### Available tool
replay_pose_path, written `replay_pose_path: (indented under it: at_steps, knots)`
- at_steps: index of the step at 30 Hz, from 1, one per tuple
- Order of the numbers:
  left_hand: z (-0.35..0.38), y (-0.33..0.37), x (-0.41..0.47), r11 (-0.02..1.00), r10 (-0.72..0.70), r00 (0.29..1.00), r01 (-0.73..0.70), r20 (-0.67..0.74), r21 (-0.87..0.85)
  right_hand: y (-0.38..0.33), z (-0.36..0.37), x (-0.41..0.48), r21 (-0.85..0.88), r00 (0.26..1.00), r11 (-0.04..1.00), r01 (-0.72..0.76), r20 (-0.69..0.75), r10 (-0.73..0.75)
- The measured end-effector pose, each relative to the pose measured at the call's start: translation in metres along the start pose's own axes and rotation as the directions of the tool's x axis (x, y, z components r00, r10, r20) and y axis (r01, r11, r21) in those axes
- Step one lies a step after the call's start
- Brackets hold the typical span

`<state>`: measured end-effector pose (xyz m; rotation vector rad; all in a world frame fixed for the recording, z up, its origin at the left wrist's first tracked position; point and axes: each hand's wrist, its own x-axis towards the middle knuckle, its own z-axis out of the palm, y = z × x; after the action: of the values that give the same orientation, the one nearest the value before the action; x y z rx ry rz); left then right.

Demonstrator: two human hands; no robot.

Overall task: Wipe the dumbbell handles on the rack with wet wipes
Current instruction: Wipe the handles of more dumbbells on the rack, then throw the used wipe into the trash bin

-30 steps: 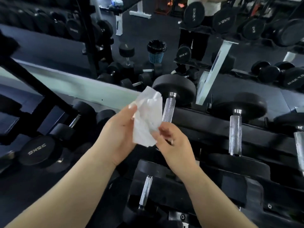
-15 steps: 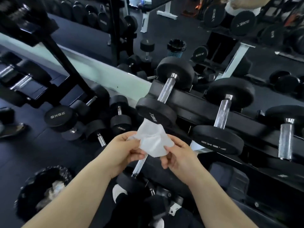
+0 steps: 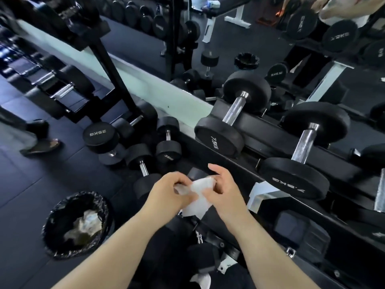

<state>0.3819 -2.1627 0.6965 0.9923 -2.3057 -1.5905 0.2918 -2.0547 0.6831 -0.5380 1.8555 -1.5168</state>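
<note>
A white wet wipe is bunched between both my hands, low in front of the black dumbbell rack. My left hand pinches its left side and my right hand grips its right side, index finger raised. Two 7.5 kg dumbbells lie on the rack's upper rail, one with its chrome handle above my hands and another with its handle to the right. Neither hand touches a handle.
A black bin with crumpled waste stands on the floor at lower left. Loose dumbbells, including a 35 kg one, sit on the floor by the mirror. Another person's foot is at the left. Another white wipe lies below.
My view swung left and down, bringing the bin into sight. Both hands dropped with the wipe, away from the handle they were beside, and bunched it tighter.
</note>
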Motion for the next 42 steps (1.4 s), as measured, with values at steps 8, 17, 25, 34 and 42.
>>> replay_pose_path:
  at_steps: [8, 17, 25, 34, 42]
  knots:
    - [-0.040, -0.037, 0.015, 0.744, -0.369, 0.922, 0.369, 0.119, -0.558, 0.000, 0.075, 0.011, -0.321, 0.923, 0.873, 0.366, 0.005, -0.385]
    - [-0.128, -0.095, 0.033, 0.587, -0.405, 0.877, 0.467, 0.259, -0.661, 0.009, 0.161, 0.039, -0.476, 0.852, 0.710, 0.519, 0.224, -0.473]
    - [-0.201, -0.153, 0.034, 0.791, -0.295, 0.953, 0.201, -0.073, -0.578, 0.005, 0.257, 0.074, 0.186, 0.908, 0.904, -0.386, 0.252, 0.335]
    - [-0.282, -0.258, -0.008, 0.888, -0.441, 0.775, 0.305, -0.453, -0.343, 0.071, 0.397, 0.129, -0.326, 0.864, 0.858, -0.397, 0.183, 0.469]
    - [-0.318, -0.314, -0.025, 0.812, -0.566, 0.666, 0.349, -0.486, -0.468, 0.149, 0.461, 0.157, -0.538, 0.798, 0.764, -0.356, 0.249, 0.548]
